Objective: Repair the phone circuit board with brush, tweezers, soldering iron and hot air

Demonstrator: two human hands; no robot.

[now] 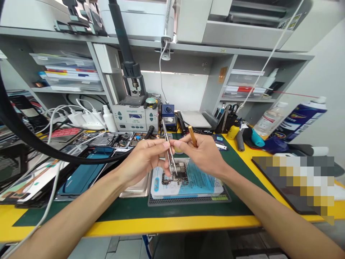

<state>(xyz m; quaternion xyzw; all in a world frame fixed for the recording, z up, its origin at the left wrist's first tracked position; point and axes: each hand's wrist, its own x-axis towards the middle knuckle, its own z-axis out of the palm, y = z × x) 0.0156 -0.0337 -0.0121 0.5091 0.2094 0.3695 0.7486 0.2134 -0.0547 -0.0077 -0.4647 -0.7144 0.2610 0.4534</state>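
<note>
Board (184, 175): one, landmark; lay on the box (206, 183), partly screened by fingers and tweezers.

Left hand (151, 154): above the board, towards its left; clamped on the tweezers (165, 131), tips apart from each other over the board. Contact with the board could not be told.

Right hand (201, 154): above and right of the board; curled round the tool (192, 136), brown handle end up. Thumb tip close to the left fingertips; anything pinched there could not be told.

Step, as judged: close handwork with tweezers over the board.

Next move, as judged: called for steady wrists and tips aimed at one spot, clear of neighbouring parts.

Surroundings: phones (87, 169), left of the board; station (134, 118), behind it, leftward; can (300, 120), behind it, far right; worktop (172, 225), beneath.
</note>
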